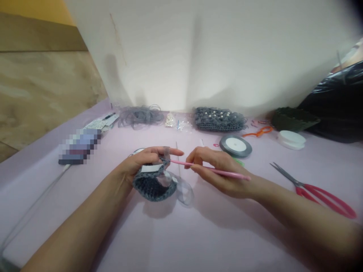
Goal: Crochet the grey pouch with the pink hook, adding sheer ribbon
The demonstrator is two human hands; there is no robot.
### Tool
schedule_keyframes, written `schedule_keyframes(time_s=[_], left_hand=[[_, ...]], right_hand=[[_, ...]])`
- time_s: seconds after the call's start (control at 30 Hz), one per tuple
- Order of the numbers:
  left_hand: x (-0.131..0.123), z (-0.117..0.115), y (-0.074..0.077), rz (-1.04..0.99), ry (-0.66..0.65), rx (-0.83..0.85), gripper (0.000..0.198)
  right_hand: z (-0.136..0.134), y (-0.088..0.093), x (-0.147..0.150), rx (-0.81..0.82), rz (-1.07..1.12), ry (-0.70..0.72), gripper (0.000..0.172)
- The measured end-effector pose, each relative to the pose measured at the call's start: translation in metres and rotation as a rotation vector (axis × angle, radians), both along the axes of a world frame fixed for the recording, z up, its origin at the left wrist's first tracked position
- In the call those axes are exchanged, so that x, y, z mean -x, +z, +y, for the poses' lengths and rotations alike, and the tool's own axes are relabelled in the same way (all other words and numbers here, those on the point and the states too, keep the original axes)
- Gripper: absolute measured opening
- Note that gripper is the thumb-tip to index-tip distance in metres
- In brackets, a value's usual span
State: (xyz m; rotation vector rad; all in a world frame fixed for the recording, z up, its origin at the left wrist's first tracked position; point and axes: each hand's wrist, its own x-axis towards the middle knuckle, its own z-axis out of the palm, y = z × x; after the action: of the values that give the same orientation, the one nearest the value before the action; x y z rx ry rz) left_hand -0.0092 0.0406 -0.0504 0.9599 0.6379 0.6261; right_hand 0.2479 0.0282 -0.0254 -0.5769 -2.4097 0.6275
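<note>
My left hand (pixel 143 160) is closed on a small grey crocheted piece (pixel 154 187) that curves like an open pouch, its index finger pointing right. A sheer grey ribbon (pixel 166 152) passes over that finger, and a loop of it hangs to the right of the piece. In my right hand (pixel 218 166) is a pink crochet hook (pixel 227 173), held like a pen. The hook's tip meets the upper edge of the crochet work beside my left fingers. A white patch shows on the work's upper side; what it is, I cannot tell.
Red-handled scissors (pixel 320 194) lie at right. Behind are a grey ribbon spool (pixel 236 146), a white spool (pixel 291 139), a beaded grey crocheted piece (pixel 219 119), loose ribbon (pixel 141 116) and bagged pearl beads (pixel 170 120). A blurred device (pixel 81 146) with a cable lies left.
</note>
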Motion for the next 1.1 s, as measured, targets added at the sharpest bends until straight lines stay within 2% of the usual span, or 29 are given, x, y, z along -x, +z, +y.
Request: schedule_keyframes(time_s=[0.07, 0.27, 0.47, 0.6, 0.67, 0.73, 0.87, 0.93, 1.0, 1.1], left_hand=[[-0.003, -0.001, 0.000, -0.003, 0.002, 0.003, 0.049], [-0.014, -0.006, 0.002, 0.011, 0.031, 0.065, 0.053], [-0.011, -0.006, 0.008, 0.007, 0.061, 0.058, 0.057], [-0.006, -0.003, 0.006, -0.001, 0.060, 0.064, 0.057], [-0.004, -0.002, 0.004, -0.008, 0.068, 0.057, 0.056], [-0.002, -0.001, 0.002, 0.005, 0.062, 0.038, 0.056], [0.000, -0.001, 0.003, 0.036, 0.025, 0.006, 0.054], [-0.001, -0.001, 0.004, 0.030, 0.027, 0.011, 0.054], [-0.002, -0.001, 0.004, 0.027, 0.040, 0.025, 0.054], [-0.003, -0.001, 0.002, 0.017, 0.059, 0.030, 0.053]], right_hand=[[0.000, -0.003, 0.002, -0.074, 0.025, -0.001, 0.014], [0.002, -0.020, 0.010, -0.440, 0.085, -0.010, 0.011], [0.007, -0.019, 0.006, -0.654, -0.012, -0.039, 0.010], [0.011, -0.019, 0.003, -0.762, -0.130, -0.013, 0.010], [0.011, -0.019, 0.003, -0.756, -0.157, -0.002, 0.011], [0.008, -0.016, 0.004, -0.648, -0.107, 0.008, 0.010], [0.001, -0.009, 0.007, -0.138, 0.120, -0.030, 0.015], [-0.001, -0.007, 0.007, 0.025, 0.134, -0.073, 0.019], [0.000, -0.007, 0.007, -0.009, 0.082, -0.064, 0.018], [0.003, -0.008, 0.005, -0.269, -0.031, 0.002, 0.014]])
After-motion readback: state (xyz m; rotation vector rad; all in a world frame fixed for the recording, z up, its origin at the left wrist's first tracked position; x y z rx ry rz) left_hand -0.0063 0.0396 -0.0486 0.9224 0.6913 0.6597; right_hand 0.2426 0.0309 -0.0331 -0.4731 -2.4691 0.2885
